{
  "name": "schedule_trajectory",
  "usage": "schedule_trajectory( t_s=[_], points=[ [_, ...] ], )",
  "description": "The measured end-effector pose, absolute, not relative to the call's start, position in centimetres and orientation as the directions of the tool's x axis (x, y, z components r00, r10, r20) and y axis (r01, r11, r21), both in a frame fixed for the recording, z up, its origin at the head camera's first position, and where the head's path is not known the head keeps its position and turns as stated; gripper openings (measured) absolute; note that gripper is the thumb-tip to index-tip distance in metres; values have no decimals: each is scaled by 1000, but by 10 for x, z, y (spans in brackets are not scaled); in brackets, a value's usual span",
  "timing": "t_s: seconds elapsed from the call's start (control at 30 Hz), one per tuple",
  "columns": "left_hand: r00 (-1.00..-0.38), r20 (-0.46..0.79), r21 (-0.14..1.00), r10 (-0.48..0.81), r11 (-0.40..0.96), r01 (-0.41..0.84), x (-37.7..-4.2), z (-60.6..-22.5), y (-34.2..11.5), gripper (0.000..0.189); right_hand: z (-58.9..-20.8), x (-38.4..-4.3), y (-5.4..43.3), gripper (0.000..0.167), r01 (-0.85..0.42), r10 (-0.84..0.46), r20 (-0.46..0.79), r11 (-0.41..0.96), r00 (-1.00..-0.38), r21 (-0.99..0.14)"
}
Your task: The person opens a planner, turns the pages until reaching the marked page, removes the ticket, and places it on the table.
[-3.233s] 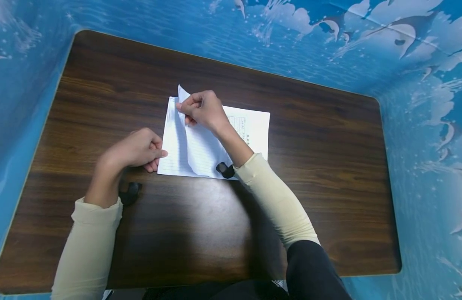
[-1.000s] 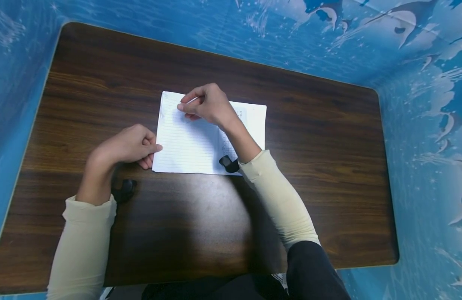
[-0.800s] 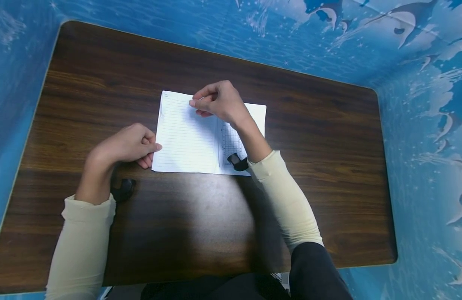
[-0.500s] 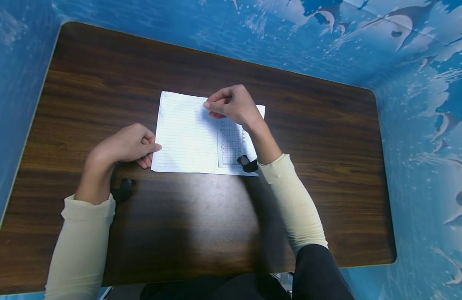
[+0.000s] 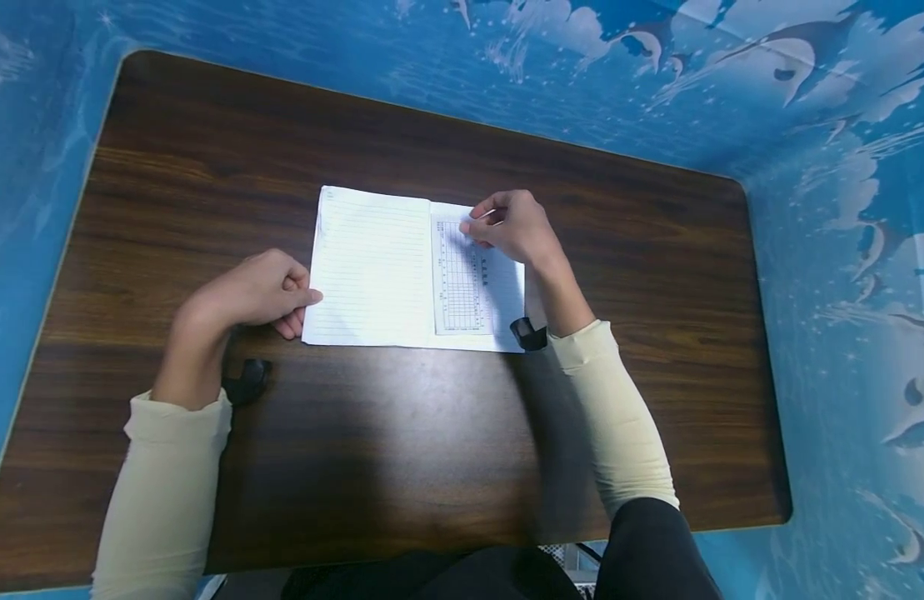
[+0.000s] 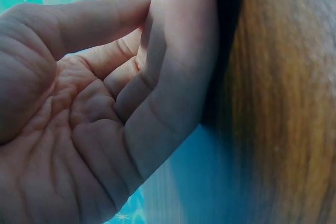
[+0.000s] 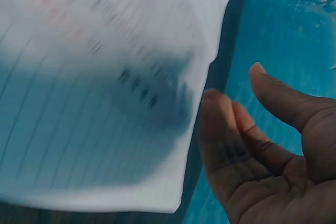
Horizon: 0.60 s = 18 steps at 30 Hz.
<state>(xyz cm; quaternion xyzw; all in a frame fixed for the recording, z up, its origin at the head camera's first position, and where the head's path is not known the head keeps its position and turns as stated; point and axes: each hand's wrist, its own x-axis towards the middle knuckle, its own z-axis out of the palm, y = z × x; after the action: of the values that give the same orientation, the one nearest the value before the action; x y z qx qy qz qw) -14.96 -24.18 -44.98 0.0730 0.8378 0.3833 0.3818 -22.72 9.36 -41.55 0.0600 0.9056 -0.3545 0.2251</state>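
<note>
An open notebook (image 5: 372, 275) lies flat on the brown table. Its left page is lined, and a printed grid (image 5: 462, 283) fills part of the right page. My left hand (image 5: 255, 290) pinches the notebook's left edge, thumb on top of the page and the other fingers curled by the edge. My right hand (image 5: 516, 227) hovers over the upper part of the right page. In the right wrist view, that hand's thumb and fingers (image 7: 215, 124) stand apart with nothing between them, beside the edge of the paper (image 7: 68, 129).
The wood-grain table (image 5: 656, 358) has rounded corners and extends on every side of the notebook. Blue dolphin-print sheeting (image 5: 506, 83) surrounds it. Black wrist devices (image 5: 529, 333) sit at both wrists, the right one overlapping the notebook's lower right corner.
The leaf my right hand held raised earlier now lies flat on the left. The empty right hand has since moved rightward across the notebook, uncovering the grid. My left hand stays at the edge.
</note>
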Motion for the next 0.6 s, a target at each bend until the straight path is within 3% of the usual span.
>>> schedule_trajectory(
  t_s=[0.23,0.6],
  points=[
    [-712,-554,715,431,685,-142,-144,-456,-242,30,-432,-218,114,26,212,-26,-432,844,-901,-492],
    [-730,-538,709,422,695,-121,-136,-467,-240,29,-458,-205,109,32,198,22,-370,874,-929,-443]
  ],
)
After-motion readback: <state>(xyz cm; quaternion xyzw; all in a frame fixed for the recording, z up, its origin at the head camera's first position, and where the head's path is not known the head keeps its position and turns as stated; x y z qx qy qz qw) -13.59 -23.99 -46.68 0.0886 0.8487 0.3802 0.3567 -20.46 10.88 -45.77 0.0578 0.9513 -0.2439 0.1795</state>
